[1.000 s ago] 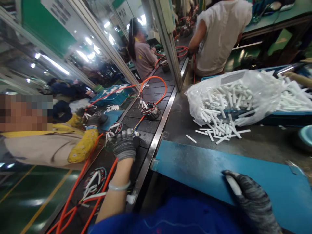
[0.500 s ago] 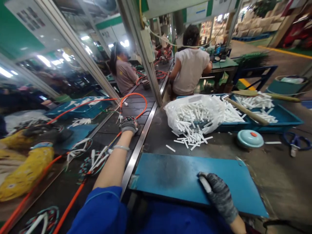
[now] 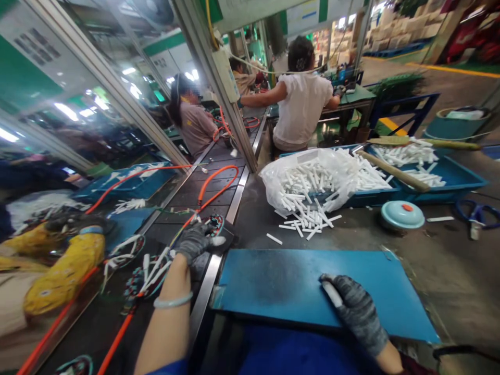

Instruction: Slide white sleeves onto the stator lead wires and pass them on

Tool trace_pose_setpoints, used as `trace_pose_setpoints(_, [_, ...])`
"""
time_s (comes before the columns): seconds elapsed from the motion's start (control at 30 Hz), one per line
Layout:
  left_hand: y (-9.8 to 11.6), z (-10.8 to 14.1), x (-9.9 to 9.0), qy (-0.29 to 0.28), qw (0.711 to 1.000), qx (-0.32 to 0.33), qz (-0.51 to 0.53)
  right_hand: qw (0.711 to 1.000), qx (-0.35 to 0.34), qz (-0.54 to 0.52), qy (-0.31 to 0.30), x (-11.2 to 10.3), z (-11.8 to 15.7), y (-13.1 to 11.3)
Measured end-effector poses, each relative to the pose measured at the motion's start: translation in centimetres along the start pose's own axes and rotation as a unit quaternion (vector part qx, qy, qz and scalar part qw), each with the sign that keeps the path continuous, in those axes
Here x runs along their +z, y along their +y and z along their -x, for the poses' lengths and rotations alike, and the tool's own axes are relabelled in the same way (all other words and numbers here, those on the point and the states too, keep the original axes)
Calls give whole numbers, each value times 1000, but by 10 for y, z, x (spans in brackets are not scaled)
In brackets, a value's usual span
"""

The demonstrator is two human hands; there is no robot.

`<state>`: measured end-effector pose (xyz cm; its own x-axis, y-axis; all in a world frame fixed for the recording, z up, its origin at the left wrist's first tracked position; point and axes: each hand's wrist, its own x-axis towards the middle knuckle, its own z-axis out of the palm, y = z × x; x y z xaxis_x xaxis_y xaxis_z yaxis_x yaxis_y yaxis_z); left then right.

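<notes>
My left hand [image 3: 197, 240], in a grey glove with a pale thumb tip, reaches over the dark conveyor belt and grips a ring-shaped wire-wound part [image 3: 215, 225]. An orange cable [image 3: 219, 179] loops on the belt just beyond it, with thin coloured wires nearby. My right hand [image 3: 353, 307], also gloved in grey, rests on the blue board [image 3: 273, 276], fingers curled and pressed against the pale thumb. Whatever may lie inside those fingers is hidden. Closer to me on the belt lies another wound ring [image 3: 135, 281] with white sleeves and an orange cable.
White tubes spill from a plastic bag [image 3: 273, 182] beside blue trays [image 3: 464, 182]. A wooden-handled tool [image 3: 394, 172] lies across them. A lidded turquoise bowl [image 3: 402, 214] and blue-handled scissors [image 3: 476, 216] sit at right. A metal post [image 3: 219, 78] rises ahead; a co-worker's yellow sleeve [image 3: 66, 271] is at left.
My left hand has drawn back toward me with the wound ring, which now sits near the belt's metal edge. The right hand stays on the board. A co-worker ahead has stretched an arm leftward.
</notes>
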<state>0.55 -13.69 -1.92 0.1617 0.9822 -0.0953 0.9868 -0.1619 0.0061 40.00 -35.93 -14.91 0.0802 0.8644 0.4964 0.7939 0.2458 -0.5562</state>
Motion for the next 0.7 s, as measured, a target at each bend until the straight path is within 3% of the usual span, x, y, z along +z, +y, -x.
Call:
trace_pose_setpoints(0.1, [24, 22, 24, -9, 999, 42, -5, 1000, 4, 8, 7, -1, -1, -1])
trace_pose_setpoints(0.2, [68, 48, 46, 34, 995, 96, -9, 999, -15, 29, 27, -5, -12, -15])
trace_pose_setpoints(0.27, [100, 67, 48, 48, 992, 112, 26, 998, -47, 26, 35, -10, -26, -34])
trace_pose_setpoints(0.33, [124, 85, 36, 47, 981, 164, 94, 997, -78, -4, 27, -13, -45, -57])
trace_pose_setpoints(0.4, [137, 94, 13, 26, 938, 276, 209, 991, -131, -36, 14, -13, -63, -81])
trace_pose_setpoints(0.47, [137, 93, -16, -14, 873, 357, 332, 981, -188, -42, 3, -9, -77, -99])
trace_pose_setpoints(0.57, [126, 78, -47, -128, 777, 402, 467, 969, -240, -43, -26, 6, -83, -112])
trace_pose_setpoints(0.63, [122, 71, -51, -167, 742, 438, 479, 966, -249, -47, -60, 22, -79, -111])
trace_pose_setpoints(0.7, [125, 73, -40, -153, 742, 484, 439, 968, -231, -47, -81, 39, -72, -106])
